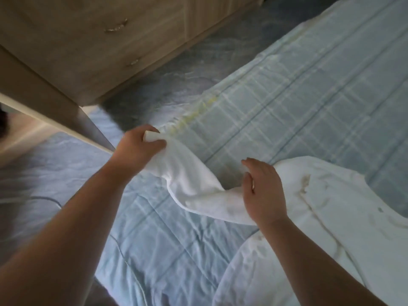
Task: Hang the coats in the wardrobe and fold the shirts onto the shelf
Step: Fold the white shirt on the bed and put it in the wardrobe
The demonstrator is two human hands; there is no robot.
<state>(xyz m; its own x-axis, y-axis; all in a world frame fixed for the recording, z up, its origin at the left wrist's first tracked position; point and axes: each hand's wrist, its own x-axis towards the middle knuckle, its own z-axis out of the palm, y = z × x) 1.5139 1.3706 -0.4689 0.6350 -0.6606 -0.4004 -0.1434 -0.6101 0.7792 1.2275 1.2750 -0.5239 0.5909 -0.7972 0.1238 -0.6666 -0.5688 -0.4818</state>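
Note:
A white long-sleeved shirt [326, 208] lies spread on a bed with a pale blue checked cover [298, 102]. My left hand [136, 146] grips the cuff end of one sleeve [189, 180] and holds it stretched out to the left, lifted off the cover. My right hand [262, 188] lies with straight fingers on the sleeve near the shoulder, pressing it onto the bed.
A light wooden wardrobe [92, 40] with metal handles stands at the upper left, its open door edge [55, 111] jutting toward the bed. A dark grey rug [176, 82] covers the floor between wardrobe and bed. A thin cable [44, 198] lies at the left.

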